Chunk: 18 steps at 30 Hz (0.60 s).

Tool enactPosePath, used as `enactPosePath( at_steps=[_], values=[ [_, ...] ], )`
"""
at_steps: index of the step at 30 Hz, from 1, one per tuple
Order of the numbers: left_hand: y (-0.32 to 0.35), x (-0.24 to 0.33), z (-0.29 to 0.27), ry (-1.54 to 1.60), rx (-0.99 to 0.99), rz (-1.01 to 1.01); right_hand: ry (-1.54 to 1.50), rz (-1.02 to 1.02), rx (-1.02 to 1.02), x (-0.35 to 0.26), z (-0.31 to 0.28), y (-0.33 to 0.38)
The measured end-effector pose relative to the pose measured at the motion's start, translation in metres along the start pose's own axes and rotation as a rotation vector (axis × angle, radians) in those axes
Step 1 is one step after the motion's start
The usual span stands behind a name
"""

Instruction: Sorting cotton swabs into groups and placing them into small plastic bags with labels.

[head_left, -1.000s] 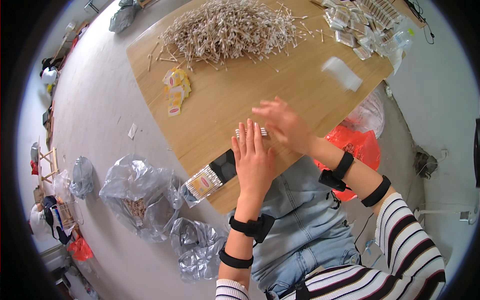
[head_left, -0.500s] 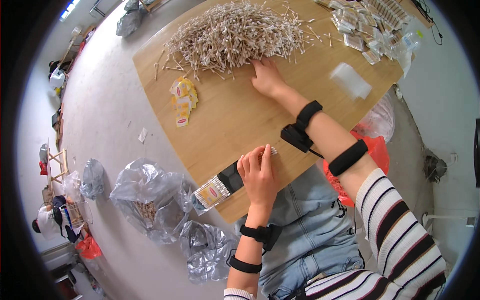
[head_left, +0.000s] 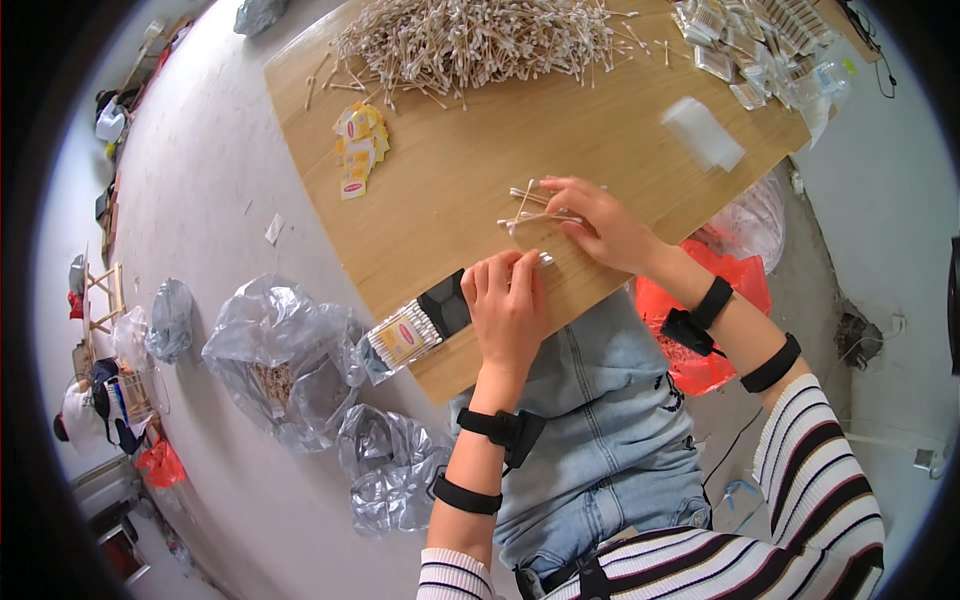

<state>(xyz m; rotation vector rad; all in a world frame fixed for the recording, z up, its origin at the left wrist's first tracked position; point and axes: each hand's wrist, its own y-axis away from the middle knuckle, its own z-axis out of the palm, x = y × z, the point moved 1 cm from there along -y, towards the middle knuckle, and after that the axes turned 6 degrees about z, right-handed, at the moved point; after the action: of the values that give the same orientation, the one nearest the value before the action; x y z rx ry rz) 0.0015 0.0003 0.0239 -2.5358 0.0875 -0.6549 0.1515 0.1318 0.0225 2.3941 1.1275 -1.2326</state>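
Observation:
My left hand [head_left: 505, 305] rests near the table's front edge, fingers bent together over cotton swabs whose white tips [head_left: 545, 259] stick out to the right. My right hand [head_left: 605, 228] is just beyond it, fingers curled round several loose cotton swabs [head_left: 528, 207] that cross each other at its fingertips. Left of my left hand lies a clear pack of cotton swabs [head_left: 402, 336] with a yellow card inside. Between pack and hand sits a black pad [head_left: 446, 303], partly hidden by my fingers. A large heap of cotton swabs [head_left: 480, 45] covers the far part of the table.
Yellow-and-white cards [head_left: 357, 150] lie at the table's left, a stack of clear plastic sleeves [head_left: 703, 134] at its right. Filled packs [head_left: 745, 45] are piled at the far right. Grey plastic bags [head_left: 285, 350] stand on the floor at left; a red bag [head_left: 715, 300] is beside my lap.
My right hand has come back from the heap toward my left hand, bringing several cotton swabs. My left hand stays by the pack. The whole view has shifted a little.

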Motion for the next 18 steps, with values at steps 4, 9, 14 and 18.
enactPosePath(
  at_steps=[4, 9, 14, 18],
  values=[
    [0.000, 0.001, 0.000, 0.007, -0.002, -0.057, 0.124, -0.091, 0.216, -0.005, 0.003, -0.015],
    [0.000, 0.003, -0.003, 0.022, 0.010, -0.084, 0.214, -0.154, 0.112, -0.008, 0.005, -0.031],
    [-0.001, 0.001, -0.001, 0.006, 0.050, -0.130, 0.204, -0.171, 0.077, -0.016, 0.012, -0.029],
    [-0.001, -0.001, 0.001, 0.031, 0.080, -0.142, 0.217, -0.230, 0.065, -0.025, 0.020, -0.020]
  ],
)
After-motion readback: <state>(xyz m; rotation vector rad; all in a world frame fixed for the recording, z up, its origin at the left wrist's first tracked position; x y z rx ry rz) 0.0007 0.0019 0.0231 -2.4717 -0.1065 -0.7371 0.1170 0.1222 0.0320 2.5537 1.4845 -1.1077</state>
